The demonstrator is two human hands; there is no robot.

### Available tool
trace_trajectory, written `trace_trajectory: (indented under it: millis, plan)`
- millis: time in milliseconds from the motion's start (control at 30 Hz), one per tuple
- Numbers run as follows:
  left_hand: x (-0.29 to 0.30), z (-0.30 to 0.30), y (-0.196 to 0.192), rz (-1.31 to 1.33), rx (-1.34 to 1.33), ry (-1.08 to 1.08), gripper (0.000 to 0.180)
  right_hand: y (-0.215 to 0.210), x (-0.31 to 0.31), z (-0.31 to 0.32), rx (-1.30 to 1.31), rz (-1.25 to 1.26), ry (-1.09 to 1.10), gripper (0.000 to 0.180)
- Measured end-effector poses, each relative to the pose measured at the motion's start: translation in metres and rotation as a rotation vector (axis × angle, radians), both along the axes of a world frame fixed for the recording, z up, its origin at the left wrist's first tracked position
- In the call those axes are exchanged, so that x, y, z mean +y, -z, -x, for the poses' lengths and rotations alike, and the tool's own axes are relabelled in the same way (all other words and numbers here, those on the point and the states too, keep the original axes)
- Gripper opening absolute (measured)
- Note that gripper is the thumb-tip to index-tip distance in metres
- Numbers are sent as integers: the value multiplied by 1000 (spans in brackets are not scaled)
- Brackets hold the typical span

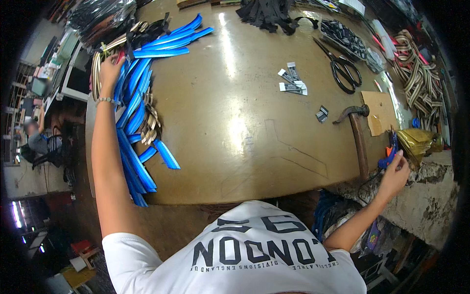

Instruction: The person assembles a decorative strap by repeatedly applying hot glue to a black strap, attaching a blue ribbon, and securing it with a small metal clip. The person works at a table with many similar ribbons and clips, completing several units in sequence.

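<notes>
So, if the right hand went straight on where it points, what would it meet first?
The right hand would probably meet the yellowish plastic bag first; the blue tool lies just left of its fingertips. Depth is hard to judge.

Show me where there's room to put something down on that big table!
The biggest bare patch is the table's middle, between the blue straps on the left and the hammer handle on the right. A smaller one lies farther up, between the black strips and the grey pieces. Both sides are crowded, including around the scissors.
</notes>
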State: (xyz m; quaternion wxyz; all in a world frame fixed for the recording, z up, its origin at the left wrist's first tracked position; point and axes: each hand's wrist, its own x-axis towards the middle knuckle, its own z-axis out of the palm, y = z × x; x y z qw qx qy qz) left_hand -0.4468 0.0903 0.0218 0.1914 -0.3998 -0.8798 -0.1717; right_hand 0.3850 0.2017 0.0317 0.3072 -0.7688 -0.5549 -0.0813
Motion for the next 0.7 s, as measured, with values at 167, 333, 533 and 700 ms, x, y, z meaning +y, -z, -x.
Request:
trace_trajectory:
  millis: [167,333,533,700]
  plan:
    - [84,-124,-53,-128,107,571,28,32,20,-56,-140,416,119,79]
    - [197,-277,-32,-281,125,985,35,47,30,-55,-41,373,146,83]
    - [252,-326,-9,223,157,841,57,31,26,-57,-36,439,82,56]
    - [172,-336,-39,176,-255,1009,36,56,9,-63,156,223,84,47]
